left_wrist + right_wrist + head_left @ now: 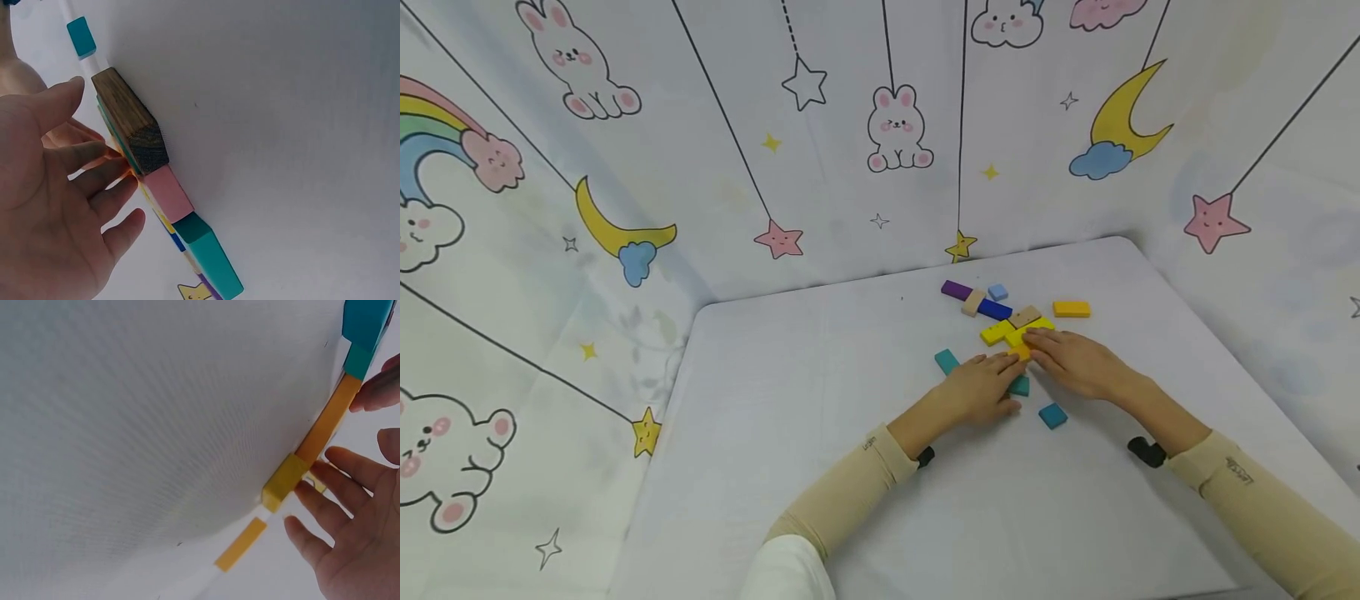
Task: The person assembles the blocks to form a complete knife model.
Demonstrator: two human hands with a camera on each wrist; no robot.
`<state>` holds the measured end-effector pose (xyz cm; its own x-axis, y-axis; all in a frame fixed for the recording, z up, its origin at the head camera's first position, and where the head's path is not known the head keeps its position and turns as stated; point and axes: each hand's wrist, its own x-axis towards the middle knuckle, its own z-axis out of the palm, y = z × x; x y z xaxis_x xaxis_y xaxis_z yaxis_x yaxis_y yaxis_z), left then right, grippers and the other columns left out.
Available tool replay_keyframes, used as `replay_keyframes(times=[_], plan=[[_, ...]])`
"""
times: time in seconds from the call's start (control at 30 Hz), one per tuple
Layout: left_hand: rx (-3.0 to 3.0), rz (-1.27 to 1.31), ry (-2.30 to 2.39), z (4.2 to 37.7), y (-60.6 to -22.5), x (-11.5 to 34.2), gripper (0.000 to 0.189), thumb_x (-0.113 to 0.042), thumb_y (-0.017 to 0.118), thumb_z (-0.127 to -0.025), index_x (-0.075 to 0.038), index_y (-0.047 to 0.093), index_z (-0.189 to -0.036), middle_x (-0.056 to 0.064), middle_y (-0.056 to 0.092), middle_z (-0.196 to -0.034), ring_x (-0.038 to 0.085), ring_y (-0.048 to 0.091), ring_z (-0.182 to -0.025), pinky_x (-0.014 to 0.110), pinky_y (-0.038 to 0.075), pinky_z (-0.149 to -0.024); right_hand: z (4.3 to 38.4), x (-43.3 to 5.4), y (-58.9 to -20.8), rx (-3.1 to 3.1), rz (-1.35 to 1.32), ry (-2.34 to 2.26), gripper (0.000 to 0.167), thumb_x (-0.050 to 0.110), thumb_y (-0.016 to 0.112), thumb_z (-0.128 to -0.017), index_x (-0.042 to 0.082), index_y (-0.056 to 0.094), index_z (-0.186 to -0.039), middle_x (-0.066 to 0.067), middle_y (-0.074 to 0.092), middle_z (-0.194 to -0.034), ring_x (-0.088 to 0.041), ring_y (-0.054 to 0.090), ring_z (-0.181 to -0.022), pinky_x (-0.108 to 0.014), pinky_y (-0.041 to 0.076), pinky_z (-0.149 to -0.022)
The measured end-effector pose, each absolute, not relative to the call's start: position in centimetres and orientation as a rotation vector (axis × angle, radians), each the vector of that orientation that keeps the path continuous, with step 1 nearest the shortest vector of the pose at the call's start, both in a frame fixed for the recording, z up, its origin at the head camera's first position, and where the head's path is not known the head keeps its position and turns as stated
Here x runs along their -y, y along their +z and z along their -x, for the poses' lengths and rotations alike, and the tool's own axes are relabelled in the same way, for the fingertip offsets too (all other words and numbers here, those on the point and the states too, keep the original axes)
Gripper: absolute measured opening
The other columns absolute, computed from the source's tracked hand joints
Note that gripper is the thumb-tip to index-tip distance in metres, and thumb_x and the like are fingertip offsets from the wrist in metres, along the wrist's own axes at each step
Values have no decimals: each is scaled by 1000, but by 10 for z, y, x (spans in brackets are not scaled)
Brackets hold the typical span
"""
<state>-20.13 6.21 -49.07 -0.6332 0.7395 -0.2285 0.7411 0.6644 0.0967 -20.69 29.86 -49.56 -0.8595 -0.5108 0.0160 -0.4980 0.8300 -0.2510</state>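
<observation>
My left hand [981, 390] lies low over the near blocks, fingers extended. In the left wrist view its fingertips are right at a dark wood block [130, 119] and a pink block [169, 194], with a teal block [215, 259] following in line. My right hand [1075, 362] reaches in from the right with fingers spread. Its fingertips are at a yellow block [286, 481], beside an orange block [328, 422], in the right wrist view. In the head view, my left hand hides the pink and dark wood blocks.
Farther back lie a purple block [957, 290], a dark blue block [995, 309], a light blue block [997, 292] and a tan block [1025, 317]. Apart on the right is an orange-yellow block [1071, 309]. A teal-blue block [1052, 416] sits nearer. The white table [790, 400] meets a printed backdrop.
</observation>
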Motion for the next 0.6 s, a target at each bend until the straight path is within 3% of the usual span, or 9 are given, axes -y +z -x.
replay_keyframes(times=[0.4, 0.6], plan=[[-2647, -1122, -5, 199, -478, -48, 71, -57, 46, -107, -17, 33, -164, 2, 30, -170, 17, 27, -157, 33, 22, -128, 206, -294, -495, -3003, 865, -357, 45, 22, 51, -111, -5, 54, -147, -25, 56, -149, -45, 51, -138, -62, 39, -115], [-2665, -1052, 13, 202, -476, -39, 78, -65, 44, -104, -15, 35, -163, 7, 31, -170, 23, 32, -155, 36, 26, -127, 206, -291, -494, -3001, 836, -359, 46, 26, 48, -112, -4, 55, -147, -25, 55, -149, -45, 50, -139, -62, 39, -116]])
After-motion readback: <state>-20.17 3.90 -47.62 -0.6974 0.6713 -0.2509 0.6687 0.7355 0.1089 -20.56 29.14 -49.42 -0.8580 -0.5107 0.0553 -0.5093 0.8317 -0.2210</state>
